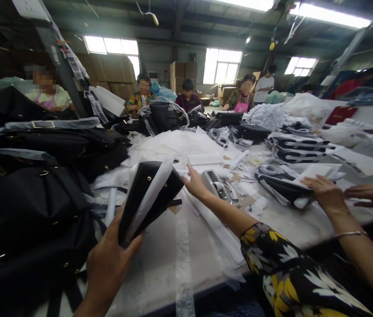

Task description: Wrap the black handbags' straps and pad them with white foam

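Observation:
My left hand (107, 264) is closed around the lower end of a black folded leather bag piece (140, 198), which stands tilted up with a white paper sheet (151, 193) tucked inside it. My right hand (195, 182), on an arm with a floral short sleeve, stretches forward just right of that piece. Its fingers are spread over white paper sheets (202, 158) on the table and hold nothing. A wrapped grey strap bundle (216, 182) lies right beside it.
Black handbags (41, 198) are piled on the left. A co-worker's two hands (325, 193) (371, 193) rest on a wrapped black item at the right. Wrapped bag parts (298, 147) and paper scraps litter the white table (180, 264). Several people sit at the far end.

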`<state>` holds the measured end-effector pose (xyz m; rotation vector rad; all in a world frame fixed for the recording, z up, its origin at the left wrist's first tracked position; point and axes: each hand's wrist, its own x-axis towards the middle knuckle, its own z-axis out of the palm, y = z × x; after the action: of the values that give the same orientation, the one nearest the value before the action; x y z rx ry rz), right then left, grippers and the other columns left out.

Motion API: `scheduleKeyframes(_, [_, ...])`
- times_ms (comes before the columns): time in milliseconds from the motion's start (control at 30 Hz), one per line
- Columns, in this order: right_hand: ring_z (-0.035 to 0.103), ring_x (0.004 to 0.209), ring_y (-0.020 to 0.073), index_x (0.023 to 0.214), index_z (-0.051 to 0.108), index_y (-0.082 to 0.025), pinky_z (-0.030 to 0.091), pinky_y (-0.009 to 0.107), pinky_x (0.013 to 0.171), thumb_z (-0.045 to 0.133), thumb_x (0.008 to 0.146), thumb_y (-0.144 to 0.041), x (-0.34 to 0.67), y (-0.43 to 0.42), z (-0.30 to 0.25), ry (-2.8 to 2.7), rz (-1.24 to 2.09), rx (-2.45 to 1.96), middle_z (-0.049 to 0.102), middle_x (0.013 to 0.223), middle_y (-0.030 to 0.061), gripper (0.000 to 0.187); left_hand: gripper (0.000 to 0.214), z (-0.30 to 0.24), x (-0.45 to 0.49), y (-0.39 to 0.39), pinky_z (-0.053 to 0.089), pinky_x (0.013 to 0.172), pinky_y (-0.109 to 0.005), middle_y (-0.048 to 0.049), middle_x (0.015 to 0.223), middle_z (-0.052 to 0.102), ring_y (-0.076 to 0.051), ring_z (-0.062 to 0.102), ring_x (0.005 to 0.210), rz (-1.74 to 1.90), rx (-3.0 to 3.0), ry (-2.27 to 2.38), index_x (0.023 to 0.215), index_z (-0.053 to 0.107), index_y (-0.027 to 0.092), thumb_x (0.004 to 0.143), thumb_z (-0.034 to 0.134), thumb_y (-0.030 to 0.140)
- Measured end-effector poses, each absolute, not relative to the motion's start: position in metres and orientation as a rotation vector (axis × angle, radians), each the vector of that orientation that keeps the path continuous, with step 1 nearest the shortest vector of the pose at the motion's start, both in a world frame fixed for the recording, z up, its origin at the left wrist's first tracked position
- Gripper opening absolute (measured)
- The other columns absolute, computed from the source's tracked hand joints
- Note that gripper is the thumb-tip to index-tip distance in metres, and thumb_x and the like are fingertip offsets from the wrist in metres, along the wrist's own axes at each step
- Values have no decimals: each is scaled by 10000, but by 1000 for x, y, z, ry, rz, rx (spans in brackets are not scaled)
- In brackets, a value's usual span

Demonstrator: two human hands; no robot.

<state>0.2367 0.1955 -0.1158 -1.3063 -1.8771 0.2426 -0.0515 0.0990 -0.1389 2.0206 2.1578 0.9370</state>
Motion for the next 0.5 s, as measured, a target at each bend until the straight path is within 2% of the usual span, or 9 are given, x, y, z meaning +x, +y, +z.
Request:
scheduleKeyframes(67, [527, 1325, 257, 1362, 576, -166, 428, 440, 1116, 540, 927, -192, 216, 185, -142, -1910, 263, -1331, 574, 1409, 140, 437, 765, -142, -48, 97, 582, 703, -309, -39, 1335, 646, -286, 709, 1036, 1006, 2123, 2089, 1541, 265, 346, 893, 670, 385])
scheduleKeyframes(133, [485, 1354, 274, 1359, 587, -174, 386, 462, 1146, 549, 941, -225, 207, 157, -173, -2121, 317, -1277, 548, 1434, 148, 423, 781, -147, -44, 94, 585, 766, -289, -29, 1410, 587, -260, 681, 1105, 1061, 2272, 2000, 1548, 242, 353, 896, 669, 303])
scheduleKeyframes(200, [415, 1400, 337, 1405, 548, -150, 338, 524, 1164, 621, 918, -394, 205, 123, -201, -2318, 387, -1265, 493, 1478, 184, 550, 803, -155, -38, 91, 577, 845, -287, -28, 1458, 539, -241, 667, 1132, 1069, 2437, 1906, 1554, 229, 346, 888, 659, 217])
scheduleKeyframes(267, [365, 1427, 360, 1460, 485, -147, 295, 542, 1184, 650, 881, -519, 206, 94, -221, -2435, 422, -1246, 452, 1508, 189, 707, 813, -167, -33, 87, 558, 924, -296, -30, 1485, 506, -229, 646, 1171, 1025, 2603, 1803, 1561, 219, 326, 879, 614, 124])
scheduleKeyframes(300, [386, 1414, 356, 1459, 489, -159, 300, 536, 1182, 645, 882, -531, 208, 84, -227, -2456, 410, -1229, 481, 1488, 182, 704, 806, -173, -32, 85, 545, 962, -305, -32, 1499, 488, -226, 623, 1207, 998, 2692, 1736, 1563, 219, 313, 877, 569, 76])
scheduleKeyframes(367, [542, 1283, 319, 1390, 568, -205, 406, 493, 1120, 595, 930, -462, 214, 68, -228, -2462, 351, -1147, 628, 1332, 153, 528, 783, -184, -30, 82, 517, 1023, -335, -40, 1526, 448, -225, 560, 1288, 957, 2874, 1583, 1563, 230, 286, 871, 458, -1])
scheduleKeyframes(433, [682, 1035, 267, 1297, 633, -247, 550, 405, 941, 527, 969, -370, 221, 55, -218, -2445, 317, -957, 732, 1114, 119, 366, 739, -193, -29, 79, 495, 1062, -371, -54, 1533, 434, -229, 513, 1335, 965, 3026, 1444, 1556, 258, 259, 886, 384, -26])
scheduleKeyframes(500, [713, 861, 226, 1288, 618, -271, 591, 334, 768, 522, 966, -318, 229, 44, -197, -2412, 329, -713, 752, 1018, 92, 338, 669, -198, -30, 77, 491, 1072, -389, -68, 1526, 443, -235, 498, 1348, 990, 3117, 1367, 1545, 290, 241, 927, 371, -1])
